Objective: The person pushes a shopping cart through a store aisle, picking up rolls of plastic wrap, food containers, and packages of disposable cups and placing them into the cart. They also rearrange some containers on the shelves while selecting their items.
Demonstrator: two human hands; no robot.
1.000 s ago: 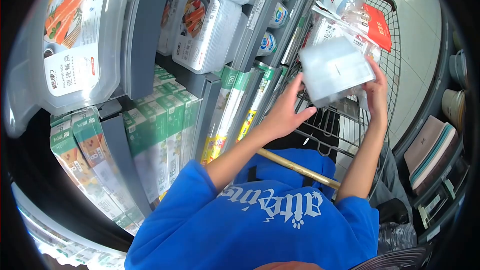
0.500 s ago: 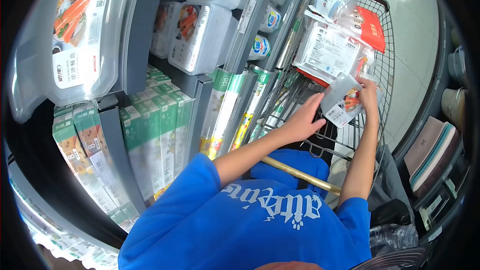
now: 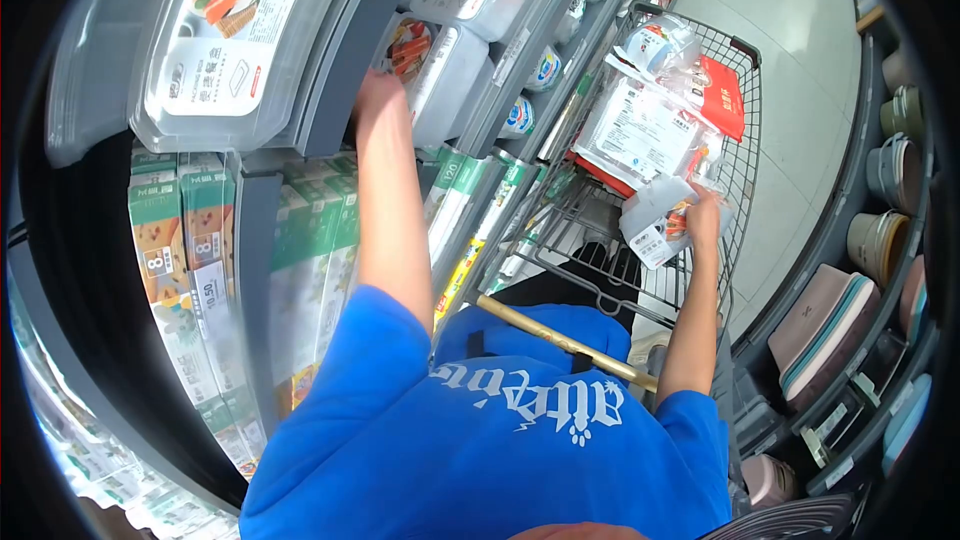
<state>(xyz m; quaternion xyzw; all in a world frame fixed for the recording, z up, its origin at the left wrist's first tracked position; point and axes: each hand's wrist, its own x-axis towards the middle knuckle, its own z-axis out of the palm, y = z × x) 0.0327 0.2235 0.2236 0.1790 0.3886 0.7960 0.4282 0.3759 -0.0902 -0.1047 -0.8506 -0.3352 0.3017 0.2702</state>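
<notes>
My left hand point(image 3: 382, 100) reaches into the shelf on the left, beside a pack of clear plastic food boxes point(image 3: 445, 75) with a food picture on its label. Its fingers are mostly hidden there, so I cannot see whether it grips anything. Over the shopping cart point(image 3: 735, 155), my right hand point(image 3: 706, 215) is closed on a pack of plastic food boxes point(image 3: 650, 232) with a white label and food picture. This pack is tilted, below a larger white-labelled package point(image 3: 640, 125) lying in the cart.
A red package point(image 3: 722, 95) and a clear-wrapped item point(image 3: 660, 40) lie farther up in the cart. Large plastic boxes point(image 3: 220, 50) and green-topped cartons point(image 3: 155, 240) fill the left shelves. Buckets point(image 3: 893, 175) and folded-looking flat goods point(image 3: 822, 330) line the right shelf.
My left hand has left the pack over the cart and reached up and left into the shelf. My right hand still holds the pack. The view has shifted slightly.
</notes>
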